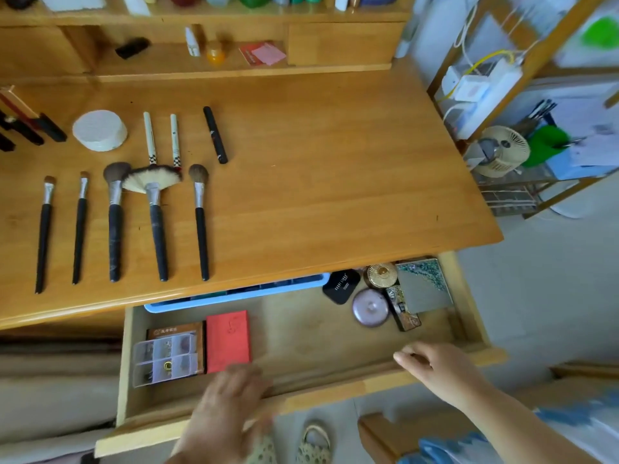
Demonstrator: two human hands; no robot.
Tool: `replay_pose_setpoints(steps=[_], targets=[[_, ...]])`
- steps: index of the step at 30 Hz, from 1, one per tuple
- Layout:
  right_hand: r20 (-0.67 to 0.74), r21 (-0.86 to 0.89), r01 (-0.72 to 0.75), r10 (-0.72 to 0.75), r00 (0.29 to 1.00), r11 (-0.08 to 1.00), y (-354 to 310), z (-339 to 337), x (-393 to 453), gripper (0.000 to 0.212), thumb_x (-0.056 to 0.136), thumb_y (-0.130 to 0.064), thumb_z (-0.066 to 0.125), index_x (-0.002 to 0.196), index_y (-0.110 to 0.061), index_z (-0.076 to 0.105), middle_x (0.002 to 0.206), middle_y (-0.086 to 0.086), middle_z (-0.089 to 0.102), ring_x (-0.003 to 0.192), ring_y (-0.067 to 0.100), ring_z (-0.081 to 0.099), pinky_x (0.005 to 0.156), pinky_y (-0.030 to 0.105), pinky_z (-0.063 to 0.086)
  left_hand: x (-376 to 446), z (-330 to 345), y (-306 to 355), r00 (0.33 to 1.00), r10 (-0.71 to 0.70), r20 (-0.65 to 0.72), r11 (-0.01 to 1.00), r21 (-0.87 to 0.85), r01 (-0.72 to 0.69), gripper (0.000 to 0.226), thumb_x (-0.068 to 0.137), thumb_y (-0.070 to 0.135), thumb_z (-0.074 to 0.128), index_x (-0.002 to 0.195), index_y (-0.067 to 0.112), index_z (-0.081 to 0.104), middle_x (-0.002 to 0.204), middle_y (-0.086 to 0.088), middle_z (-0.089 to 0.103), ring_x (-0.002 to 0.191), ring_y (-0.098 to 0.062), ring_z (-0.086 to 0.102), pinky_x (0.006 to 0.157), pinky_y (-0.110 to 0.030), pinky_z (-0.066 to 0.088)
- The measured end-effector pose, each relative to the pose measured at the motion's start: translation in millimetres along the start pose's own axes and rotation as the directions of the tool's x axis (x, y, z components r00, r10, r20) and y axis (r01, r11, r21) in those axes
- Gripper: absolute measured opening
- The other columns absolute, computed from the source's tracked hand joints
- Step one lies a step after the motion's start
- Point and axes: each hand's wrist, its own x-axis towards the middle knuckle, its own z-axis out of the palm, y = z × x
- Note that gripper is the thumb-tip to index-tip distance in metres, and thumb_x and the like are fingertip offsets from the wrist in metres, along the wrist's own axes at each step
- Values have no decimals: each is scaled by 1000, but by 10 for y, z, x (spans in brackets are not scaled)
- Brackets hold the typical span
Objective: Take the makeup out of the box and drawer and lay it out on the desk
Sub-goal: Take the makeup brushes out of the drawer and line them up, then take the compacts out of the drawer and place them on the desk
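While the right hand is resting on the front rail of the drawer with its fingers curled over the inner edge, it is gripping the wood only, not any makeup. The left hand is hovering over the same rail further along; motion blur is hiding its fingers, so whether they are spread or closed cannot be told, though nothing is showing in it.

Just beyond the right hand's fingertips, in the far corner of the drawer, a cluster is lying close-packed: a round lilac compact, a gold-lidded jar, a black compact, a patterned palette and a narrow dark case wedged between them. Just ahead of the left hand are lying a red case and a clear compartment box; a blue tray is sitting half under the desk.

Risks, as judged:
- The drawer is appearing well extended; further pulling by either hand could be tipping or freeing it, spilling the contents.
- Lifting one piece from the tight cluster could be dragging or toppling its neighbours, the round ones being likely to roll.
- The compartment box could be spilling if tilted.

Furthest out, brushes and pens are already lying in rows on the desk.
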Motion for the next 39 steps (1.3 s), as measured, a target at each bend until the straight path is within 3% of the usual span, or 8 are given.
replay_pose_setpoints(steps=[4, 9, 14, 20, 25, 30, 37, 39], targets=[[66, -88, 53, -47, 997, 995, -9, -31, -19, 66, 73, -75, 49, 125, -35, 55, 123, -21, 60, 112, -3, 54, 80, 9, 38, 195, -14, 108, 972, 35, 231, 997, -78, -17, 50, 75, 71, 47, 97, 34, 71, 90, 20, 69, 79, 4, 66, 57, -9, 49], [112, -192, 97, -76, 991, 977, -21, -70, 16, 84, 62, -85, 43, 129, -36, 50, 128, -18, 56, 116, 3, 51, 92, 18, 41, 209, 175, -33, 990, 36, 133, 999, -14, -35, 68, 86, 71, 23, 140, 30, 36, 137, 13, 47, 126, -4, 43, 99, -20, 36], [105, -324, 208, -184, 977, 923, 48, -18, 28, 64, 77, -57, 59, 135, -37, 42, 134, -18, 51, 120, 7, 48, 95, 19, 38, 224, 64, -12, 971, 60, 231, 996, 56, -75, 58, 53, 70, 71, 92, 27, 71, 80, 15, 70, 68, 2, 66, 51, -11, 49], [70, -395, 257, -250, 966, 882, 146, 66, 87, 50, 86, -36, 60, 134, -32, 44, 129, -12, 55, 114, 14, 52, 92, 25, 42, 180, 207, -79, 948, -166, 271, 978, 168, 123, 56, 85, 56, 38, 136, 33, 33, 131, 11, 51, 116, -13, 51, 91, -26, 42], [65, -417, 324, -327, 943, 849, 202, 29, 51, 42, 87, -38, 58, 127, -29, 48, 121, -9, 58, 107, 15, 55, 86, 27, 44, 112, 175, -37, 981, -109, 160, 982, 170, 82, 46, 79, 57, 48, 120, 35, 48, 110, 11, 61, 98, -9, 59, 79, -22, 46], [126, -386, 359, -337, 933, 850, 287, 59, -55, 44, 89, -36, 55, 131, -29, 44, 125, -9, 55, 110, 15, 52, 89, 27, 42, 63, 174, 164, 980, -62, 190, 985, 168, 30, 57, 28, 49, 85, 77, 26, 70, 64, 14, 65, 49, -4, 61, 39, -14, 44], [133, -355, 386, -363, 922, 851, 355, 117, -25, 50, 87, -43, 56, 133, -31, 44, 126, -10, 54, 113, 12, 50, 92, 23, 40, 3, 231, 191, 958, -176, 228, 982, 104, 155, 52, 56, 51, 74, 101, 28, 60, 85, 7, 71, 67, -15, 69, 48, -23, 53], [165, -298, 376, -341, 926, 877, 360, 80, -16, 61, 81, -61, 52, 134, -33, 44, 129, -13, 54, 116, 10, 50, 93, 23, 41, 1, 194, 190, 940, -223, 259, 974, 27, 223, 50, 72, 66, 50, 112, 36, 57, 106, 15, 63, 90, -12, 66, 71, -26, 54]])
